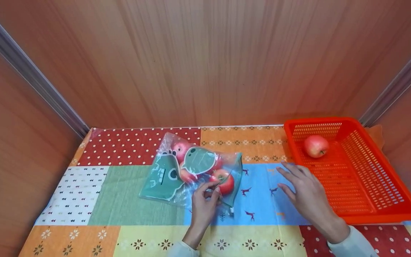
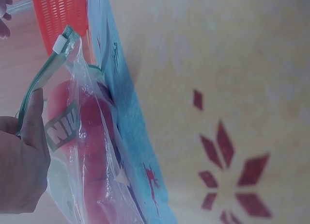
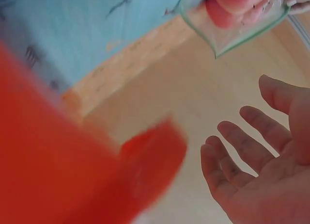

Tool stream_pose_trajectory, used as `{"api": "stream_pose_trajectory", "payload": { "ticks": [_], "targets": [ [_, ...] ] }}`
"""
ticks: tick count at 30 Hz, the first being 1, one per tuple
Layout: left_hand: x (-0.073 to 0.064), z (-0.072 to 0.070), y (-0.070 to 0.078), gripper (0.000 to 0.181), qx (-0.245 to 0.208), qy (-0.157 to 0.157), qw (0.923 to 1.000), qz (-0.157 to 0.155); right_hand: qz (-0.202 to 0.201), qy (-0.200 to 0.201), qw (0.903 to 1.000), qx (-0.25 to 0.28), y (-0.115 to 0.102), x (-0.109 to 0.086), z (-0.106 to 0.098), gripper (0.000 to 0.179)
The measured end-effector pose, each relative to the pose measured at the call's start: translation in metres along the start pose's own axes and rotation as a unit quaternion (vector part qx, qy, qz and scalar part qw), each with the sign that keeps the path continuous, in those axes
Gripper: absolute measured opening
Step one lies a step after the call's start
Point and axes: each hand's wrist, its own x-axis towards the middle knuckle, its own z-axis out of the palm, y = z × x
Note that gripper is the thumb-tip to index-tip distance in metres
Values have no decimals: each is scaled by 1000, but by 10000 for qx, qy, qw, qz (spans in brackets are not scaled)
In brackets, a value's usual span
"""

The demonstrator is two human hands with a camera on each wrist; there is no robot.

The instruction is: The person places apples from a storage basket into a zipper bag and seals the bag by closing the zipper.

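Observation:
A clear zip bag [image 1: 171,178] with a green cartoon print lies on the patchwork cloth, several red apples [image 1: 226,182] inside it. My left hand [image 1: 204,203] pinches the green upper edge of the bag near its mouth. In the left wrist view the white zip slider [image 2: 60,44] sits at the end of that edge, beyond the thumb. Fingers spread and holding nothing, my right hand [image 1: 306,194] hovers between the bag and the red basket [image 1: 398,185]. One apple [image 1: 316,146] lies in the basket's far left corner.
The patchwork cloth [image 1: 127,192] covers the table under the bag and basket. A wood-grain panel [image 1: 205,64] rises behind, with side panels at left and right. The basket's near left rim stands close to the right hand.

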Motion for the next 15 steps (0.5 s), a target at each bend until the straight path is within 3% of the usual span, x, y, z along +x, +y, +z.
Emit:
{"api": "stream_pose_trajectory", "payload": {
  "ticks": [15],
  "targets": [
    [0, 1, 0, 21, 112, -6, 9999, 40, 527, -85, 9982, -260, 40, 3, -37, 65]
  ]
}}
